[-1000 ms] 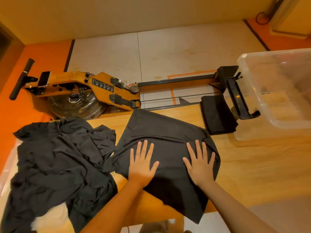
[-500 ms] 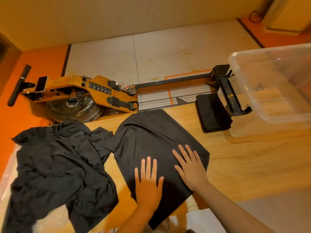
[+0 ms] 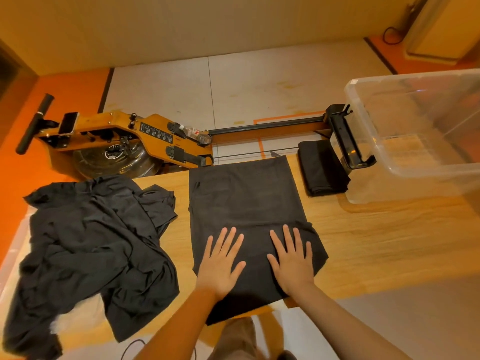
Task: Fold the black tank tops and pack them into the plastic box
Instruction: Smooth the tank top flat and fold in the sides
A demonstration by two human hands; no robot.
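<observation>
Two hands lie flat on the cloth in the head view, the only view given. The left hand [image 3: 220, 261] and the right hand [image 3: 292, 261] rest side by side, palms down, fingers straight and spread, gripping nothing. They press on the near part of a black tank top [image 3: 244, 198] that lies smoothed into a long panel on the table [image 3: 376, 242]. This top is left of the plastic box [image 3: 415, 185] and apart from it, and its near end hangs over the table's front edge.

Just left of the box lies a folded tank top [image 3: 323, 168], close against the box wall; whether they touch I cannot tell. Far left of the box, beyond the spread top, sits a crumpled pile of tank tops [image 3: 96, 242]. No black cloth shows inside the box. Behind the table, left of the box, a rowing machine [image 3: 124, 133] stands on the floor with a water bottle [image 3: 194, 132] on it.

The step in hand looks like folding: flattening the panel between folds, with packing not yet begun. The next move probably calls for both hands to pinch one short end, likely the overhanging near one, and bring it across to make a packet like the folded one. The thin cloth may slide or wrinkle, so the corners should be matched first.
</observation>
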